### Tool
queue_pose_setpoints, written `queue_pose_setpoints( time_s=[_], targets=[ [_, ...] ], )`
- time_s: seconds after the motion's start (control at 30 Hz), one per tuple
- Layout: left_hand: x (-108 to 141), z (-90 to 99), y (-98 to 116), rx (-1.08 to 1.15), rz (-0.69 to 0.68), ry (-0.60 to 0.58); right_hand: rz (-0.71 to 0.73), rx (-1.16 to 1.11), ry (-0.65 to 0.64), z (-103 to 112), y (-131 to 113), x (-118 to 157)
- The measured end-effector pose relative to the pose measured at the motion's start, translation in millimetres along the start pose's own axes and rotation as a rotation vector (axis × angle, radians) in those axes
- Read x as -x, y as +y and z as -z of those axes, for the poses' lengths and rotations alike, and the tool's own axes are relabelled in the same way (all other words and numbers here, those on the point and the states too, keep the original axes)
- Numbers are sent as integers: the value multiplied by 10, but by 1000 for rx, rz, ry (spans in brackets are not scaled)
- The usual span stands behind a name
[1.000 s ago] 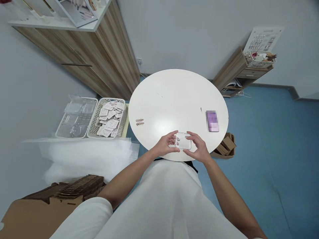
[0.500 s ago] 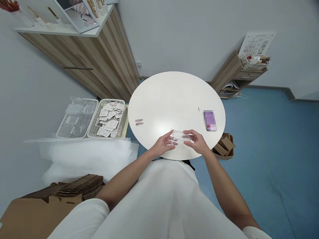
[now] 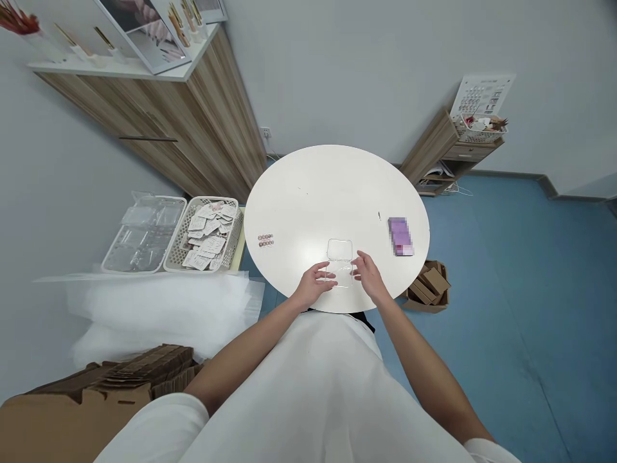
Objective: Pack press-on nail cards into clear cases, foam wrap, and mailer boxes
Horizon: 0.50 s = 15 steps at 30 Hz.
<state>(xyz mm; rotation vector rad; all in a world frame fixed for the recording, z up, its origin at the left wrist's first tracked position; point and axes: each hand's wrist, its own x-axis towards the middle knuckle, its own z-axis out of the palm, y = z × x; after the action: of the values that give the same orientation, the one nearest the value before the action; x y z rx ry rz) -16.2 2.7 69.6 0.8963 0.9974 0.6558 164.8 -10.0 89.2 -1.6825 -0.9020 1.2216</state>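
A clear plastic box [image 3: 340, 273] lies on the white oval table [image 3: 332, 173] near its front edge, its lid swung up and away from me. At the box's left side is my left hand [image 3: 314, 283], fingers apart and touching or close to the wall. My right hand [image 3: 369, 275] is at the right side, fingers spread, its tips by the box edge. Neither hand is wrapped round anything. Small round brownish pieces in two rows [image 3: 265, 240] lie at the table's left. A blurred purple item [image 3: 400, 236] is on the right, with a tiny dark object [image 3: 379, 216] beside it.
Left of the table are a white basket of printed cards [image 3: 208, 235] and a tray of clear boxes [image 3: 144, 238]. White sheets [image 3: 164, 308] and flattened cardboard [image 3: 81, 411] lie nearer. An open carton [image 3: 428, 287] stands on the floor at right.
The clear box, held between both hands before, now lies on the table with its lid opened away from me. My hands have loosened and the right one has drawn slightly aside.
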Motion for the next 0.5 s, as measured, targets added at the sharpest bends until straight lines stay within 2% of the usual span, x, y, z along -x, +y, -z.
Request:
queue_pose_setpoints(
  time_s=[0.13,0.23,0.5],
  targets=[
    [-196,26,-183,19,9,69,-40,-18,-76,-61,274,129],
    [-369,53,-304,-36,-2,87,-52,-49,-95,-103,379,77],
    [-664,82,-518,-487,-16,156,-129,166,-40,-54,494,-169]
  ],
)
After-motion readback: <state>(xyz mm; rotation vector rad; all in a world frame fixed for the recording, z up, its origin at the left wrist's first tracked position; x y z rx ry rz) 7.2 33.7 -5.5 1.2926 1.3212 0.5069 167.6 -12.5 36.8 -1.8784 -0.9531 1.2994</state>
